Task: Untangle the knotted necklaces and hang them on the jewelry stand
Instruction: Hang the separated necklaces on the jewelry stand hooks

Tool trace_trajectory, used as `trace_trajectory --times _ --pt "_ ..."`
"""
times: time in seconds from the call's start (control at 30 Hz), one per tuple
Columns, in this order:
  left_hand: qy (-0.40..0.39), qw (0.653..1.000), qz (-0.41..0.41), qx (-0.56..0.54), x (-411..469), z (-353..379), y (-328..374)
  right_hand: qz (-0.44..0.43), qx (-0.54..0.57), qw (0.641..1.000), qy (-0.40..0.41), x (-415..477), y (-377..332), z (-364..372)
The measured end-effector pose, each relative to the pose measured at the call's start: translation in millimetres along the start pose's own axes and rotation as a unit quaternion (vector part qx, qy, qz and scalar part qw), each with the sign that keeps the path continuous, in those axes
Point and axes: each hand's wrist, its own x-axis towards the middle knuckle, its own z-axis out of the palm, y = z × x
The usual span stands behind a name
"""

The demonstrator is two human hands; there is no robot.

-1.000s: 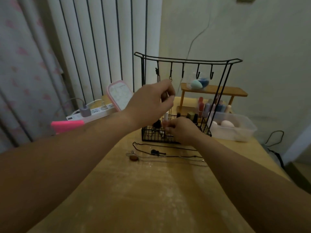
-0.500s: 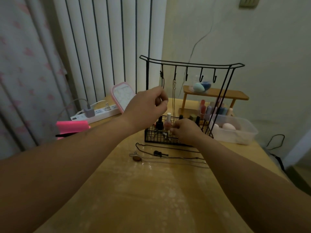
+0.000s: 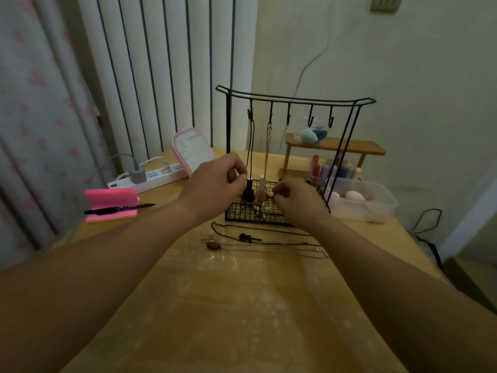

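Jewelry stand (image 3: 293, 97) sits far-centre on worktop (image 3: 242, 305), top bar running left-right. Two pieces hang vert. from its left hooks: black cord (image 3: 251, 146) & pale chain (image 3: 267, 154), lower ends down in the wire basket (image 3: 242, 215). Left hand (image 3: 215, 184): fingers (image 3: 236, 170) curled, thumb & forefinger pressed together just beside the cord, prob. pinching it. Right hand (image 3: 298, 200): fingers curled over basket's right part; can't tell what they pinch, if anything. Two more necklaces lie just near of the stand, long axes left-right: black necklace (image 3: 246, 236) w/ dark pendant, silver necklace (image 3: 318, 249) w/ brown pendant (image 3: 213, 246) at its left end.
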Motion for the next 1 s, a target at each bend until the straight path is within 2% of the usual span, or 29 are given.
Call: trace_trajectory --times 0.1,0.2,0.3,0.4,0.57,0.67,0.8,0.87,0.93,1.0 --pt "-0.028 0.999 -0.040 0.011 -14 3 -10 -0.031 0.018 0.999 0.038 -24 -7 -5" --pt "-0.135 0.984 -0.093 0.067 -31 10 -27 -0.062 0.008 0.997 -0.034 -51 -11 0" --pt "-0.255 0.949 -0.134 0.131 -44 11 -39 -0.077 -0.048 0.990 -0.112 -66 -14 13" --pt "-0.314 0.925 -0.112 0.181 -50 11 -42 -0.074 -0.068 0.985 -0.138 -70 -18 25" --pt "-0.320 0.919 -0.087 0.213 -54 19 -38 -0.110 -0.063 0.982 -0.143 -67 -35 39" --pt "-0.316 0.925 -0.084 0.196 -56 24 -35 -0.126 -0.087 0.972 -0.177 -64 -43 47" --pt "-0.262 0.954 -0.141 0.049 -59 19 -26 -0.099 -0.064 0.973 -0.197 -63 -40 45" --pt "-0.257 0.953 -0.161 -0.012 -59 14 -20 -0.078 -0.027 0.977 -0.196 -64 -36 38" --pt "-0.268 0.946 -0.173 -0.049 -59 10 -14 -0.054 0.019 0.978 -0.201 -67 -32 28" --pt "-0.269 0.946 -0.176 -0.042 -59 9 -10 -0.032 0.067 0.975 -0.210 -69 -28 15"
